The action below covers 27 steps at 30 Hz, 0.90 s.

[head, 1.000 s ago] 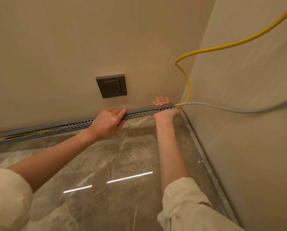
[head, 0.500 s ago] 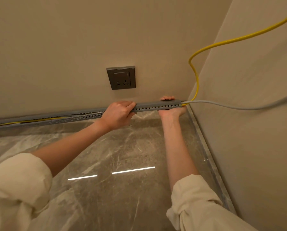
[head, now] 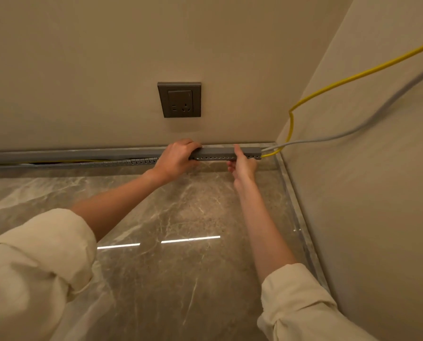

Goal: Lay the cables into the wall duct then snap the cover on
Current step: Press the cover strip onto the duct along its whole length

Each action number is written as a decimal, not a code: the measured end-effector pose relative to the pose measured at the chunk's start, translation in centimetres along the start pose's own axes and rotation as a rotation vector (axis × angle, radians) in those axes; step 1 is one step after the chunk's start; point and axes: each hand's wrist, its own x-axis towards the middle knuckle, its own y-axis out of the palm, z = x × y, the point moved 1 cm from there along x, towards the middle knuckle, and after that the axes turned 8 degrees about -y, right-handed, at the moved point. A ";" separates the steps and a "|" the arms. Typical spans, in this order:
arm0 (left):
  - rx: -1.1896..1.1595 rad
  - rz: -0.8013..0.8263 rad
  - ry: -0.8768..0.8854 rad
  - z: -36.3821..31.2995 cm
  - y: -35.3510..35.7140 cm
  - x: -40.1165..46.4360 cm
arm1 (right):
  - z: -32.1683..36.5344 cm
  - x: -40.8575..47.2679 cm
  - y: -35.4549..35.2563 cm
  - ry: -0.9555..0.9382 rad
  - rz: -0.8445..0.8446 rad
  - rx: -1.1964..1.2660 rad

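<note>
Nearest the camera, two rolled cream sleeves framed a polished marble floor with bright light streaks reflected in it. Both bare forearms reached forward to the foot of the back wall, where a grey slotted wall duct ran along the floor into the right corner. The left hand was curled around the duct and its grey cover, fingers over the top. Just to its right, the right hand pinched the same stretch, a fingertip on the cover's top and the rest below. Left of the hands the duct stood partly open, a yellow strand visible inside. At the duct's right end a yellow cable and a grey cable emerged and rose along the side wall. Above the hands, a dark wall socket sat on the back wall.
</note>
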 end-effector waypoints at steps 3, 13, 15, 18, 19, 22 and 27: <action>-0.017 0.027 -0.036 0.9 0.1 0.0 | 0.0 1.1 -1.0 0.012 -0.038 0.029; 0.047 0.117 -0.148 6.7 -1.2 -2.1 | 0.1 3.7 -3.4 0.009 -0.138 0.027; 0.075 0.138 -0.173 8.1 -2.2 -2.8 | -0.2 3.7 -3.1 -0.015 -0.176 -0.028; 0.106 0.165 -0.213 10.6 -3.7 -4.2 | -0.4 3.3 -2.7 -0.055 -0.218 -0.110; 0.115 0.172 -0.222 11.4 -4.2 -4.6 | -0.5 3.1 -2.5 -0.063 -0.230 -0.122; 0.138 0.169 -0.236 13.1 -5.0 -5.6 | -0.5 2.2 -1.7 -0.080 -0.283 -0.150; 0.151 0.174 -0.226 13.9 -4.9 -6.4 | -2.8 -2.3 2.5 -0.255 -0.347 -0.562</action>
